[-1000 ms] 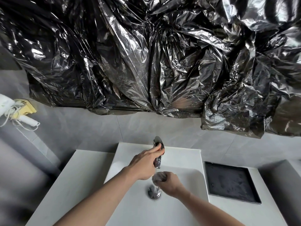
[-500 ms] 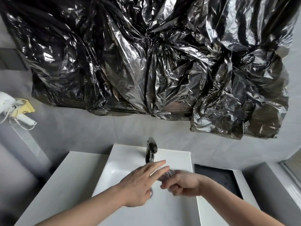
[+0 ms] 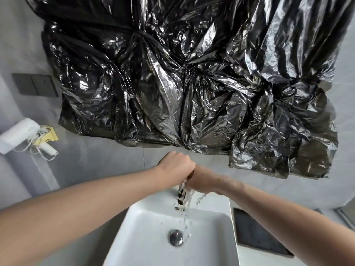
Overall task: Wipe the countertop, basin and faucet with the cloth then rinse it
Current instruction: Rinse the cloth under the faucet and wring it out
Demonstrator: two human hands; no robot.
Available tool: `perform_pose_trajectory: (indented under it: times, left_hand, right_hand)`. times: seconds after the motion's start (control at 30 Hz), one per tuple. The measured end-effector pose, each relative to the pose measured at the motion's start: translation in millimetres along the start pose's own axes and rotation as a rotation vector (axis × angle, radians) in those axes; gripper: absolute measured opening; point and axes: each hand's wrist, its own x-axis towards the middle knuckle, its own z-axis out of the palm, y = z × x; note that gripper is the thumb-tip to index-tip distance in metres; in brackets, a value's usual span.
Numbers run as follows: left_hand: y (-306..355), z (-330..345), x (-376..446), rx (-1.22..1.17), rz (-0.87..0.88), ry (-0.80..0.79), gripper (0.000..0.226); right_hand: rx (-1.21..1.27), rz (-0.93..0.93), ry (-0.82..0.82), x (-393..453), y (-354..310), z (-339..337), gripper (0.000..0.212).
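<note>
Both hands raised together above the white rectangular ceramic basin (image 3: 215,237), knuckles nearly touching. Left hand (image 3: 177,167) fisted tight, right hand (image 3: 201,180) curled beside it, each seemingly clamped round one end of the small grey wet cloth (image 3: 184,184), almost all of it buried inside the two grips; only a twisted, dripping scrap visible below, where the fists meet. Water (image 3: 185,210) streaming and spattering straight down from under the hands toward the round chrome drain plug (image 3: 176,237) far below. Judged as the wringing stage of the rinse, near the end of the task. Dark chrome faucet (image 3: 180,196) just beneath the hands, largely hidden behind the falling water. Cloth likely soft, limp, light but heavy with water, slick when soaked; best taken at opposite ends and twisted in contrary directions, with a firm squeeze to stop it sliding through wet fingers. No fragility to fear, only splashing beyond the basin rim. Off to the right of the right forearm, a dark square tray (image 3: 257,233) on the white counter (image 3: 255,258). Beyond the hands, crinkled black plastic sheeting (image 3: 182,73) covering the wall; far to the left of the left arm, a white hair dryer with coiled cord (image 3: 25,135) on the wall.
</note>
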Motion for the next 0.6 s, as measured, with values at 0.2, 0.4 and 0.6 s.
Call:
perform_pose_trajectory:
  times: [0.2, 0.4, 0.6]
  left_hand:
    - [0, -2, 17, -0.191, -0.119, -0.127, 0.011]
    - [7, 17, 18, -0.656, -0.289, -0.44, 0.017]
    - [3, 17, 4, -0.613, -0.281, -0.318, 0.018]
  right_hand:
    - [-0.45, -0.008, 0.156, 10, 7, 0, 0.028]
    - [-0.534, -0.049, 0.237, 1, 16, 8, 0.024]
    - [-0.243, -0.087, 0.261, -3, 22, 2, 0.018]
